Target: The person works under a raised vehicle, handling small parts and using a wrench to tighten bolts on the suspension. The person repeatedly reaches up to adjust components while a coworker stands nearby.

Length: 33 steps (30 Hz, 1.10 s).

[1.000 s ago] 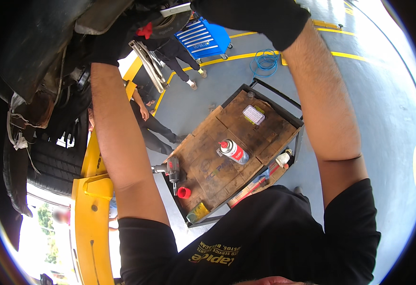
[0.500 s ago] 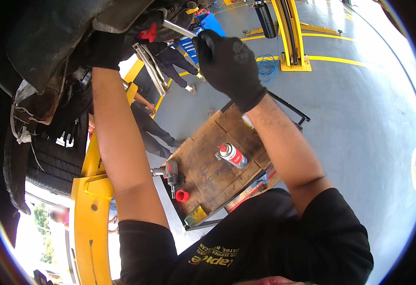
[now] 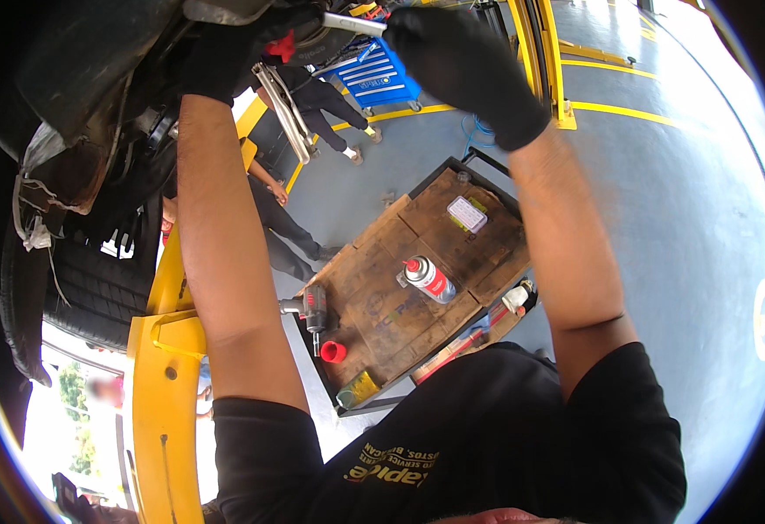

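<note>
My right hand (image 3: 465, 70), in a black glove, is raised at the top and closed on the end of a silver wrench (image 3: 356, 24). The wrench points left, toward the dark underside of a raised vehicle (image 3: 85, 79). My left hand (image 3: 238, 52), also black-gloved, reaches up among the dark parts there. Its fingers blend into the shadow, so their grip does not show. A small red piece (image 3: 283, 47) shows beside that hand, near the wrench's far end.
Below stands a wooden-topped cart (image 3: 382, 314) bearing a spray can (image 3: 429, 279), an impact wrench (image 3: 314, 313), a red cap (image 3: 333, 351) and a small box (image 3: 467, 214). A yellow lift arm (image 3: 166, 375) rises at left. People stand beyond, near a blue tool chest (image 3: 380, 77).
My right hand has moved up and right, and the wrench has swung from a downward slant to nearly level. My left hand has shifted slightly. More of the cart and blue chest shows.
</note>
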Each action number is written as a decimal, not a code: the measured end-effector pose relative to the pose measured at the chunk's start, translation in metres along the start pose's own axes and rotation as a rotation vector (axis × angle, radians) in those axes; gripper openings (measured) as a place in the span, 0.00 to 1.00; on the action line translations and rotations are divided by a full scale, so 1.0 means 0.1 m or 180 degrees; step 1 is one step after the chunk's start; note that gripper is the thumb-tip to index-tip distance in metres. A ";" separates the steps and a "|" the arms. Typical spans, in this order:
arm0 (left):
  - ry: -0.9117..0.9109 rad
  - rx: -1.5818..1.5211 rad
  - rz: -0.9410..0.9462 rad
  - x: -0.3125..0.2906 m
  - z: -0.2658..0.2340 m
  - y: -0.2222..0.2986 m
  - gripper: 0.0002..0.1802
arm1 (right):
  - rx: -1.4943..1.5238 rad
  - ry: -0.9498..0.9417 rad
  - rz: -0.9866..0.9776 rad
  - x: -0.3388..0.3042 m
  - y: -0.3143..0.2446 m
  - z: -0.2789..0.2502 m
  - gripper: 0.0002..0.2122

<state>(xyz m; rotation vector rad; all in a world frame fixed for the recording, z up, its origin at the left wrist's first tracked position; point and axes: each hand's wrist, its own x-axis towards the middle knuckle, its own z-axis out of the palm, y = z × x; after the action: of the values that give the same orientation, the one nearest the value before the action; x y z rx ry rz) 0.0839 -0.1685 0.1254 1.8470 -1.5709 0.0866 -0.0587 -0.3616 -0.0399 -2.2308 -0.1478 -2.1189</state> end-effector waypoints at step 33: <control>0.0023 0.0082 0.0139 -0.04 -0.07 0.04 0.17 | 0.0902 -0.0102 0.1106 0.03 -0.53 0.15 0.07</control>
<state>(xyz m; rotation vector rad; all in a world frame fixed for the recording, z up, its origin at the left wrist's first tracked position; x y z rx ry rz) 0.0819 -0.1612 0.1302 1.8302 -1.6125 0.1339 -0.0495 -0.3074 -0.0390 -1.9627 -0.0520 -1.7616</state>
